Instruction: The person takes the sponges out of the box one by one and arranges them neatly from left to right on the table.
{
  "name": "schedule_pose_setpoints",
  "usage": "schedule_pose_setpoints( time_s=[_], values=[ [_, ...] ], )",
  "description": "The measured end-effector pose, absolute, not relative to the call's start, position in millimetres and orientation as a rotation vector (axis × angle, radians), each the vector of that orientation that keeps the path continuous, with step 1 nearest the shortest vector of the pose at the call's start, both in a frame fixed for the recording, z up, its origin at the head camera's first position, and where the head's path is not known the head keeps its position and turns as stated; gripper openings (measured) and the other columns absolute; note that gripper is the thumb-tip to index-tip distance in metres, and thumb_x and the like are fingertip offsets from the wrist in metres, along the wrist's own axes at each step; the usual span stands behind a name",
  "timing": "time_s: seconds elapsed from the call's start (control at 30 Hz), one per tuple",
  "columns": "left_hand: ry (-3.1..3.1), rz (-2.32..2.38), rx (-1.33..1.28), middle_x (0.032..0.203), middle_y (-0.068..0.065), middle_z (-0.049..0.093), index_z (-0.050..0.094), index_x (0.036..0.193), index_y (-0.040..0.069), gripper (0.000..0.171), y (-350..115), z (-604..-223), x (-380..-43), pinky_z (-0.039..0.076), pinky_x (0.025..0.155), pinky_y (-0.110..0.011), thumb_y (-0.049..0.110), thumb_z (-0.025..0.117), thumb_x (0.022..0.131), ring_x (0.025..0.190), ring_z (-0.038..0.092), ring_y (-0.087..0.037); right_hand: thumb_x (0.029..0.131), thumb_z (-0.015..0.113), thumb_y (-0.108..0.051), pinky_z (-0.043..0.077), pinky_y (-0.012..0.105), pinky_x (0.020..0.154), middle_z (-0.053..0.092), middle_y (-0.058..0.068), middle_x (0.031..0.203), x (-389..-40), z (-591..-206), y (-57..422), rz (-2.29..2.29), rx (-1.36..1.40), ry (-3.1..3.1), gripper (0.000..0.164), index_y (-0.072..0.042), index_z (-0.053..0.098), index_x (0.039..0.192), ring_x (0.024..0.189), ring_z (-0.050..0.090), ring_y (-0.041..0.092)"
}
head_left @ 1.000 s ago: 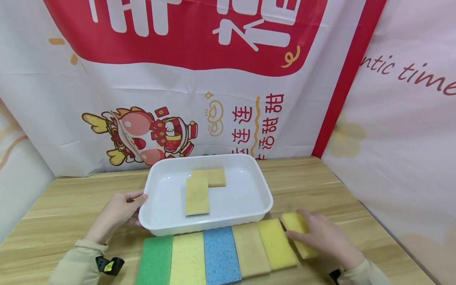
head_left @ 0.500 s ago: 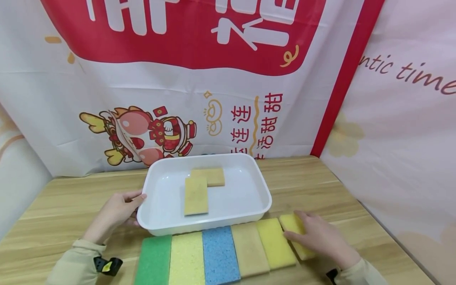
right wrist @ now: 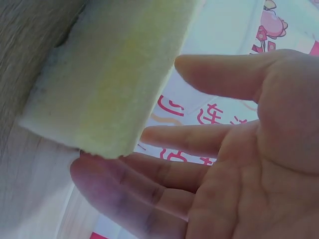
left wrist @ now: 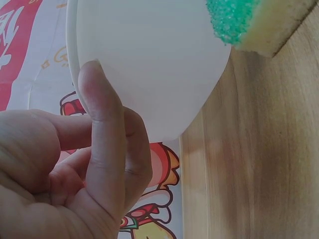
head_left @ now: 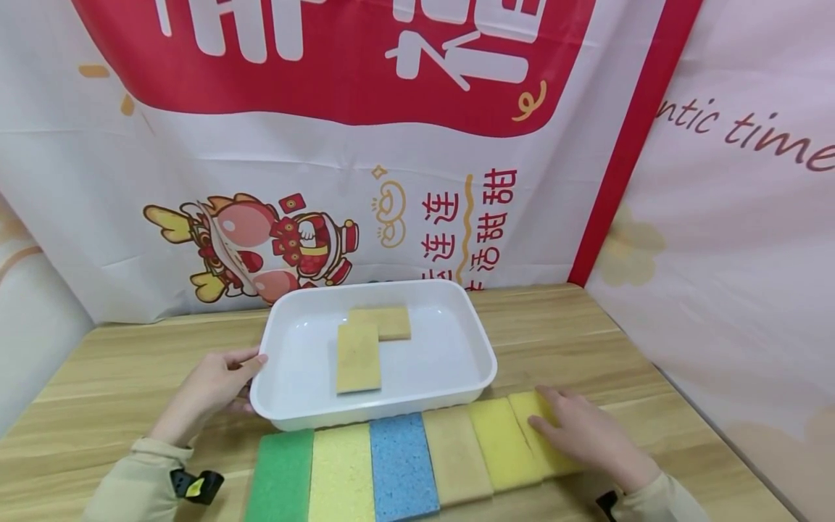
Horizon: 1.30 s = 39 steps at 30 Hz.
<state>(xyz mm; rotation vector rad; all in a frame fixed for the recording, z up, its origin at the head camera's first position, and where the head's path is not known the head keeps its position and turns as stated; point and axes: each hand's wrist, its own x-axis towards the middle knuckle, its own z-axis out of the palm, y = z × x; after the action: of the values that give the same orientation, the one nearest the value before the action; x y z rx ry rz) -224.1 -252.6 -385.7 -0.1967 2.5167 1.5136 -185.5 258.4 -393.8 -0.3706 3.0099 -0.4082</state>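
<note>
In the head view my left hand [head_left: 218, 384] holds the left end of a white tray [head_left: 485, 377], thumb over the rim. The left wrist view shows its fingers bent beneath. Two tan sponges [head_left: 359, 359] lie in the tray, one overlapping the other. In front is a row of sponges: green [head_left: 283, 467], pale yellow [head_left: 342, 464], blue [head_left: 403, 464], tan [head_left: 457, 453] and yellow [head_left: 504, 446]. My right hand [head_left: 583, 431] rests fairly straight fingers on another yellow sponge [head_left: 531, 409] at the row's right end, which touches its neighbour.
The wooden table [head_left: 561, 326] reaches back to a printed cloth backdrop [head_left: 417, 159]. A pale printed panel [head_left: 744, 254] borders the table's right side. The tray stands directly behind the sponge row, close to the backdrop.
My right hand has pushed the end yellow sponge left, closing the gap to the sponge beside it. My left hand and the tray have stayed in place.
</note>
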Motion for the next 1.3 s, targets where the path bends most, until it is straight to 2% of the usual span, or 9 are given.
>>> schedule_pose_setpoints(
  time_s=[0.4,0.6,1.3],
  values=[
    [2.53,1.517,-0.2,0.089,-0.013,0.065,0.04,0.145,-0.007,0.058,-253.7,-386.8,-225.4,0.058,0.058,-0.036,0.031,0.054,0.103,0.071,0.063,-0.021,0.092,0.069,-0.035,0.046,0.059,0.092,0.061,0.025,0.12,-187.5,-392.1,258.8,-0.44,-0.423,3.026,0.058,0.007,0.057,0.13,0.111,0.058,0.043],
    [2.534,1.512,-0.194,0.089,-0.014,0.065,0.038,0.144,-0.01,0.059,-253.6,-387.2,-225.0,0.059,0.059,-0.036,0.031,0.053,0.103,0.071,0.063,-0.021,0.092,0.07,-0.035,0.046,0.058,0.094,0.061,0.025,0.122,-187.9,-393.0,260.0,-0.471,-0.414,3.005,0.059,0.007,0.056,0.13,0.112,0.057,0.043],
    [2.552,1.496,-0.219,0.092,-0.016,0.063,0.042,0.144,-0.007,0.057,-252.5,-389.1,-224.9,0.059,0.059,-0.037,0.031,0.055,0.102,0.07,0.063,-0.022,0.092,0.07,-0.037,0.044,0.059,0.095,0.06,0.025,0.124,-184.9,-392.0,262.8,-0.511,-0.368,3.019,0.062,0.008,0.055,0.131,0.115,0.055,0.043]
  ],
)
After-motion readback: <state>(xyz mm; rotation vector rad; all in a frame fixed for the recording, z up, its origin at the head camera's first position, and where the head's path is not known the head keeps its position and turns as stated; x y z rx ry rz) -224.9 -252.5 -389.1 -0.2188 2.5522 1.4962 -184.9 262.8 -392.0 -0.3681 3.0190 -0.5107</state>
